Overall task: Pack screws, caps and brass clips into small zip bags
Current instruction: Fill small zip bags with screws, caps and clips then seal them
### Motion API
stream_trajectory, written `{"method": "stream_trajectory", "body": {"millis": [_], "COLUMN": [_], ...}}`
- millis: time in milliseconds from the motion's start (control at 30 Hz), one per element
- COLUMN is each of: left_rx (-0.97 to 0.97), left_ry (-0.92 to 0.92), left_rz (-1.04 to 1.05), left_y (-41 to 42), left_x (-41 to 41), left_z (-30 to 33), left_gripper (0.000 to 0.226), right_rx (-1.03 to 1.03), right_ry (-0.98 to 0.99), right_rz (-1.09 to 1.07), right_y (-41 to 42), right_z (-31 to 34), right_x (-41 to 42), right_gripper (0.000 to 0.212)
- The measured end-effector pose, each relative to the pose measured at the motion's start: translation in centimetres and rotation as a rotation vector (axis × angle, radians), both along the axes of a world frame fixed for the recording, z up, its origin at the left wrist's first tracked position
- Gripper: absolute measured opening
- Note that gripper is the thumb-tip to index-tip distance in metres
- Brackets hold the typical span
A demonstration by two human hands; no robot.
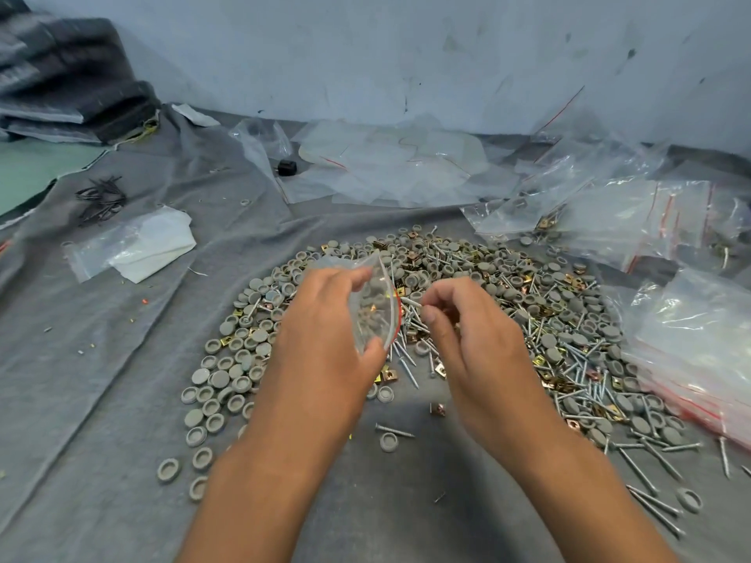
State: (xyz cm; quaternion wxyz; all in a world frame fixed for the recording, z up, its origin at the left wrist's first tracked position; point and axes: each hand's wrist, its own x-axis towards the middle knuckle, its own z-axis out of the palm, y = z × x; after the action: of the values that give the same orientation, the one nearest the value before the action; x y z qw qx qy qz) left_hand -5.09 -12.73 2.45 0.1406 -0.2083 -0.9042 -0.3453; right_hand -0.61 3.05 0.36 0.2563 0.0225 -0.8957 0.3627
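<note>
My left hand [325,331] holds a small clear zip bag [376,306] with a red strip at its mouth, thumb below and fingers above, the mouth facing right. Grey caps and a brass clip show inside it. My right hand [467,331] pinches silver screws [411,301] at the bag's mouth. Under both hands a wide heap lies on the grey cloth: grey caps [227,371] on the left, brass clips [544,361] and screws [581,371] mixed in on the right.
Filled zip bags [699,339] pile up at the right edge, more [609,221] behind them. Empty clear bags [406,168] lie at the back by the wall. A flat bag [134,245], black ties [101,199] and folded dark cloth [69,75] sit at the left.
</note>
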Motion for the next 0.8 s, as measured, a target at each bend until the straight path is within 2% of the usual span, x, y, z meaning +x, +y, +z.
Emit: {"method": "stream_trajectory", "body": {"millis": [100, 300, 433, 533, 667, 800], "left_rx": [-0.002, -0.046, -0.035, -0.034, -0.033, 0.005], "left_ry": [-0.002, 0.003, -0.008, -0.020, -0.023, -0.021], "left_rz": [-0.034, -0.046, -0.063, -0.081, -0.100, -0.100], "left_y": [0.6, 1.3, 1.4, 1.5, 1.6, 1.5], "left_x": [0.1, 0.8, 1.1, 1.3, 1.6, 1.9], "left_z": [0.0, 0.1, 0.2, 0.2, 0.2, 0.4], "left_gripper": [0.067, 0.069, 0.068, 0.068, 0.068, 0.063], "right_rx": [-0.019, 0.202, 0.120, 0.049, 0.080, 0.026], "right_ry": [0.058, 0.175, 0.184, 0.173, 0.193, 0.161], "right_rz": [0.040, 0.017, -0.032, -0.052, -0.026, 0.031], "right_y": [-0.6, 0.1, 0.0, 0.0, -0.1, -0.2], "right_z": [0.3, 0.3, 0.8, 1.1, 1.2, 1.2], "right_x": [0.4, 0.5, 1.0, 1.2, 1.0, 1.0], "right_gripper": [0.004, 0.015, 0.038, 0.030, 0.015, 0.029]}}
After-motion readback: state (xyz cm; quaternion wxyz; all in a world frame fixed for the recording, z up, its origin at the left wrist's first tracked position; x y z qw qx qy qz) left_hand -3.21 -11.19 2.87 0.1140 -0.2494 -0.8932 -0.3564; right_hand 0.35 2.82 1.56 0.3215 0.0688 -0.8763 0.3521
